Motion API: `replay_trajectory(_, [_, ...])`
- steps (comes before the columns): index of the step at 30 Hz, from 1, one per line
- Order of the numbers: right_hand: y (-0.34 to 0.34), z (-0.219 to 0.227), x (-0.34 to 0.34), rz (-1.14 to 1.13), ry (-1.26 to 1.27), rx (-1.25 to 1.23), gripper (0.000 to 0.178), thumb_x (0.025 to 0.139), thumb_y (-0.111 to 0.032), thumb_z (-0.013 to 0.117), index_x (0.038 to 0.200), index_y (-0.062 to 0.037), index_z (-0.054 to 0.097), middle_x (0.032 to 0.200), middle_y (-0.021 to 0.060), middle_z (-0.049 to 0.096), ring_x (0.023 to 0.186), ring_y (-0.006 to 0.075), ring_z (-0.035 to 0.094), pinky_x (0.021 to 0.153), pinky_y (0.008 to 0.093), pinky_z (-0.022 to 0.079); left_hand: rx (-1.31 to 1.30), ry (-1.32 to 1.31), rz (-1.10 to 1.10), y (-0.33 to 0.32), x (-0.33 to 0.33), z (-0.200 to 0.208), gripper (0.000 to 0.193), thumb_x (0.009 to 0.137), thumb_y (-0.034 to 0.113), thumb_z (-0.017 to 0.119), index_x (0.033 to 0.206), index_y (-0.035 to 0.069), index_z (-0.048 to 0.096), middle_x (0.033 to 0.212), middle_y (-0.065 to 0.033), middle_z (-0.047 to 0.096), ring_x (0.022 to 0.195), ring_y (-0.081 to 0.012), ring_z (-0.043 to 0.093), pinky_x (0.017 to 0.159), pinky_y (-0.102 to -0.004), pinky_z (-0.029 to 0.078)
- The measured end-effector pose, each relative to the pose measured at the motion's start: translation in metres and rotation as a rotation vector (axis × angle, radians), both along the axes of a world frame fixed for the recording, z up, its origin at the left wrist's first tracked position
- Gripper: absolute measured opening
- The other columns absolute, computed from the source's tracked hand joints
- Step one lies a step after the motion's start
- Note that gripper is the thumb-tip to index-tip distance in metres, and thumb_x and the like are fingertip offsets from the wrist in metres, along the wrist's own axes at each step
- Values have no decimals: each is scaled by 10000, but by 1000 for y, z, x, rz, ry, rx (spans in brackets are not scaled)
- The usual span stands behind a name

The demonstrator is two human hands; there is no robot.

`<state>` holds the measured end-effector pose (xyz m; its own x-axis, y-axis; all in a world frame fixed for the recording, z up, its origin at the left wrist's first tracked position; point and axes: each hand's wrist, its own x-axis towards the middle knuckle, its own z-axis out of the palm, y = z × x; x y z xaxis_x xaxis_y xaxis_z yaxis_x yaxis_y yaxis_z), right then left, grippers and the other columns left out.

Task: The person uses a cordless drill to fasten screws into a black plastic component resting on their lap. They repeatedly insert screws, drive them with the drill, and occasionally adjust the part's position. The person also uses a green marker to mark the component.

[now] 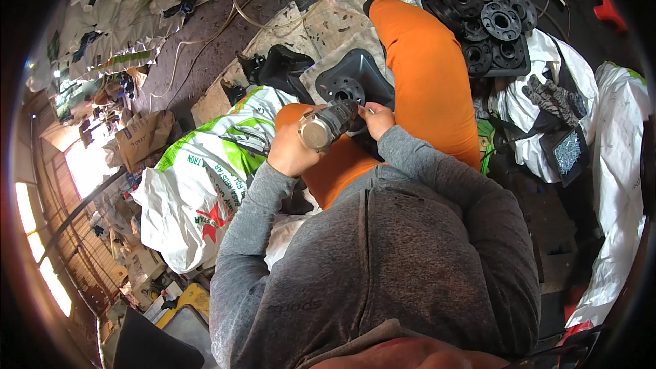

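My left hand is wrapped round a grey and black power driver, whose nose points right, over my lap. Beside that nose, my right hand is closed in a pinch; a small shiny bit shows at its fingertips, too small to name. Just beyond both hands lies a black tapered plastic part with a flared, square-like rim. A round black disc with holes sits in or against it, partly hidden by the driver.
A grey crate at the far right holds several black discs. To its right side are a patterned glove and a black tray of small screws. White sacks lie at left. A hose crosses the floor.
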<state>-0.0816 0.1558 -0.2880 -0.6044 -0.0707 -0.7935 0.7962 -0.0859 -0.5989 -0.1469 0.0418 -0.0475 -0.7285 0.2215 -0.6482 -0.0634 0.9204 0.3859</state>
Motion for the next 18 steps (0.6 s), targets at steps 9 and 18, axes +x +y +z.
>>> replay_trajectory(9, [-1,3,-4,-131,105,-61,389,869,-305,681,1052,38,658,976,187,696,902,267,665,805,368,484,-10,2,-54,-7,-4,-24,628,640,37,745,1223,20,511,1010,-103,641,921,-233,640,826,-321,501])
replay_trajectory(18, [9,22,-15,120,59,139,410,878,-289,678,1133,29,629,1016,156,691,937,215,641,839,329,474,101,107,150,-8,17,-19,423,743,118,761,1112,5,588,1002,-102,650,870,-186,622,769,-326,506])
